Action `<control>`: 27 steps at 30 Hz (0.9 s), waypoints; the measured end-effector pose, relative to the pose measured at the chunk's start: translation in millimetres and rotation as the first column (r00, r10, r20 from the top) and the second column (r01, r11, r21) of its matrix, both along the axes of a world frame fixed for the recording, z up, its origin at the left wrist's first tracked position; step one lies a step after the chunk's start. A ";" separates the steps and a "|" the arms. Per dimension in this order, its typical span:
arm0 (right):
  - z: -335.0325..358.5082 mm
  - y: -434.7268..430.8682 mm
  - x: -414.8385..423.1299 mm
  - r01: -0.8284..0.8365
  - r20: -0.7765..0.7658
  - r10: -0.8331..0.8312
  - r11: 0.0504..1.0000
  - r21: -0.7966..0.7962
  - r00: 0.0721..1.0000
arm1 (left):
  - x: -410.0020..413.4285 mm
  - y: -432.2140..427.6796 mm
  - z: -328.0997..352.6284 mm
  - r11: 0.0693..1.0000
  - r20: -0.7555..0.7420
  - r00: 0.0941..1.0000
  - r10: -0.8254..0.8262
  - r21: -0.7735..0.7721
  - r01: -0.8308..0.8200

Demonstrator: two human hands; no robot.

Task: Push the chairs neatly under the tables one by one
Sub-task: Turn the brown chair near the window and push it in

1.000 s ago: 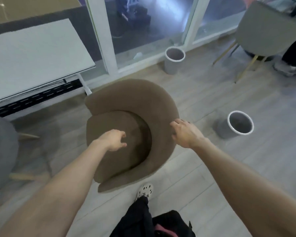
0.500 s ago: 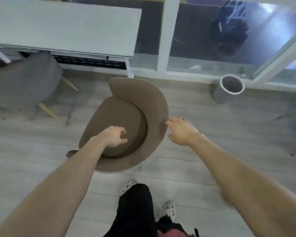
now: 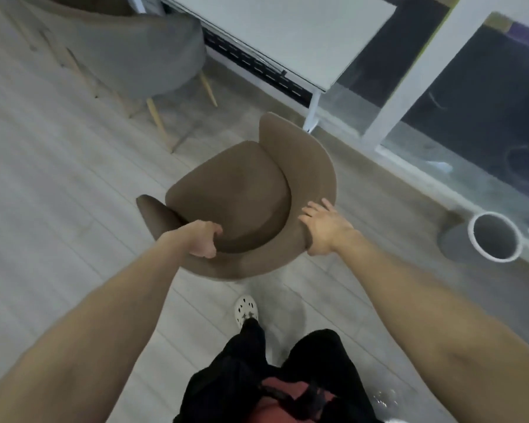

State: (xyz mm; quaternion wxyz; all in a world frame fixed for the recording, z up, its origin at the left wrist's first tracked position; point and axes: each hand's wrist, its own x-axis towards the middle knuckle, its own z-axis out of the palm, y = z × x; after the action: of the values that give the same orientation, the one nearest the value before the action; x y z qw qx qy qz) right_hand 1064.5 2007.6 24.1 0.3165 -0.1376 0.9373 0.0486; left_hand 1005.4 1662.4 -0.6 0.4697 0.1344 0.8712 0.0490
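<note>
- Here, on the floor [image 3: 58, 209] just short of the white worktop [image 3: 287, 35]: brown chair [image 3: 242, 190].
- Gripping its backrest rim with curled left hand [image 3: 203, 239].
- Pressing backrest edge with flat right hand [image 3: 321, 230].

Nothing readable is showing anywhere around the hands: no text, label, brand, number or sign. The brown chair [image 3: 242, 190] that the left hand [image 3: 203, 239] is gripping and the right hand [image 3: 321, 230] is resting on is showing only plain fabric. The white table [image 3: 287, 35] beyond the hands and the grey bin [image 3: 454, 244] to the right of the right hand are showing unmarked surfaces.
</note>
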 end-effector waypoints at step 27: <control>-60.4 56.6 -88.9 -0.633 -0.270 0.598 0.772 -0.061 0.755 | 142.3 115.8 -54.1 0.849 -0.501 0.710 0.494 0.103 -0.518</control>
State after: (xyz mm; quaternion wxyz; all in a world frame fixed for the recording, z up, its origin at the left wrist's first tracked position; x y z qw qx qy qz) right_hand 975.5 2064.2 -36.3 0.1585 -0.4551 0.8710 0.0959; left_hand 1147.6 1778.1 -54.6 0.1936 -0.1118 0.9674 0.1187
